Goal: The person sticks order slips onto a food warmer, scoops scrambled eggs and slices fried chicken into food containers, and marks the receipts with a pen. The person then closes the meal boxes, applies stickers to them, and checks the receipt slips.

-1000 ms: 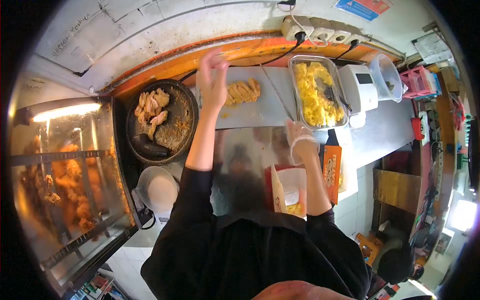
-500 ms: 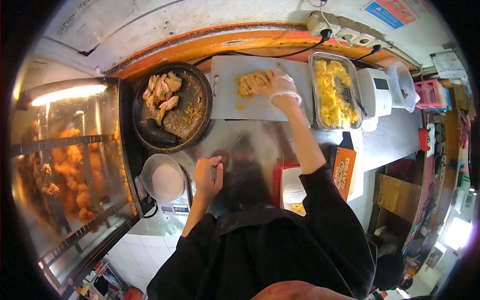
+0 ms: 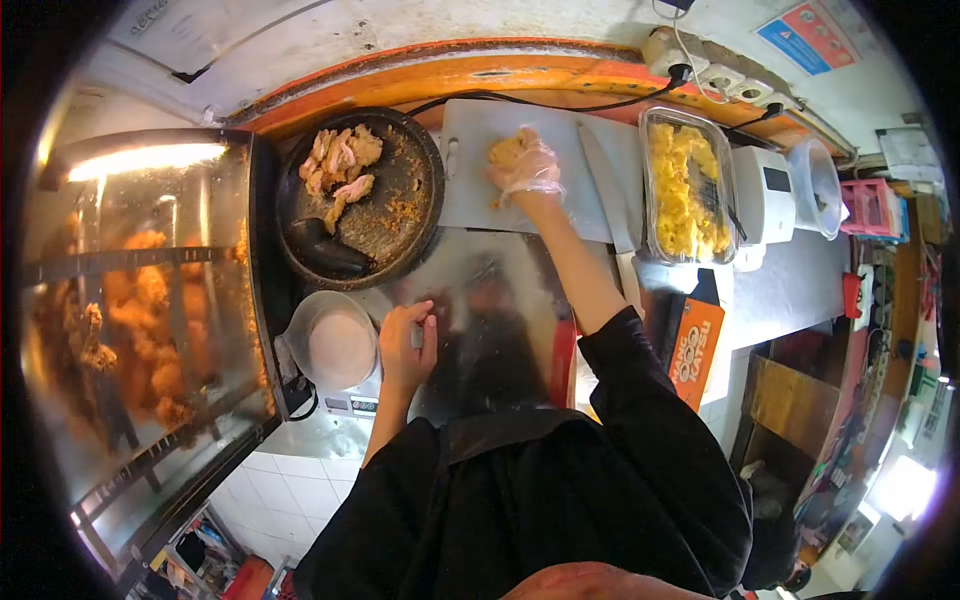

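My right hand point(image 3: 530, 170), in a clear plastic glove, is closed round the sliced fried chicken point(image 3: 508, 150) on the white cutting board point(image 3: 470, 205). A long knife point(image 3: 604, 185) lies on the board to the right of that hand. My left hand point(image 3: 405, 345) is bare and hovers over the metal counter, fingers apart and partly curled, holding nothing. Left of the board, a round stone mortar point(image 3: 400, 215) holds pieces of chicken point(image 3: 340, 162) and a dark pestle point(image 3: 325, 248).
A tray of yellow food point(image 3: 685, 190) stands right of the board, beside a white device point(image 3: 765, 195). An orange box point(image 3: 695, 345) is nearer me. A jug of pale powder point(image 3: 340, 348) sits on a scale at left, next to a lit glass cabinet point(image 3: 150, 300).
My right hand moved from the counter's right side onto the board and closed round the chicken. My left hand came down from the board's left end to the near counter.
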`<state>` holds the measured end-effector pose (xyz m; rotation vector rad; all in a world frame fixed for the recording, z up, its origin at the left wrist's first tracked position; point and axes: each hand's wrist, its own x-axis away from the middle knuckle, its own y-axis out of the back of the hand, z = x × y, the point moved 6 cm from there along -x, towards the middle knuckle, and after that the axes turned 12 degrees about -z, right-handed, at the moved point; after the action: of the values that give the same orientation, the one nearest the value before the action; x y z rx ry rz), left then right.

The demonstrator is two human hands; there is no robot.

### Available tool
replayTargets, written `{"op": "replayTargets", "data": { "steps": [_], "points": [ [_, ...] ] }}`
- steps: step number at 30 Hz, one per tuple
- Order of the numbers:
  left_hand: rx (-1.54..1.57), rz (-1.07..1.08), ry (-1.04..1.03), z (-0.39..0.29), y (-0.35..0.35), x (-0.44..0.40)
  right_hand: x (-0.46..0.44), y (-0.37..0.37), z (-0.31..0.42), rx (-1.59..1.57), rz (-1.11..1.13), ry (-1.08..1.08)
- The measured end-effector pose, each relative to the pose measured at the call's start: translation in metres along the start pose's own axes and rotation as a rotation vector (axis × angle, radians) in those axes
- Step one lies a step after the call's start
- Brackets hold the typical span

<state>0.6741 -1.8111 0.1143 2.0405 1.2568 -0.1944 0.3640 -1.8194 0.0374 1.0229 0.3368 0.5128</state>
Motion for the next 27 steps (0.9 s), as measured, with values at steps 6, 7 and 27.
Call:
{"op": "replayTargets", "data": {
  "steps": [6,7,27],
  "points": [
    [0.0,-0.081,0.083,0.004,0.026,0.017,0.014,0.026,0.004,-0.295,-0.182,0.035],
    [0.009,-0.086,0.069,0.0,0.031,0.018,0.02,0.046,0.006,-0.434,-0.183,0.05],
    [-0.079,0.015,-0.09,-0.072,0.069,0.069,0.181,0.291,-0.29,-0.24,-0.286,0.093]
  ]
}}
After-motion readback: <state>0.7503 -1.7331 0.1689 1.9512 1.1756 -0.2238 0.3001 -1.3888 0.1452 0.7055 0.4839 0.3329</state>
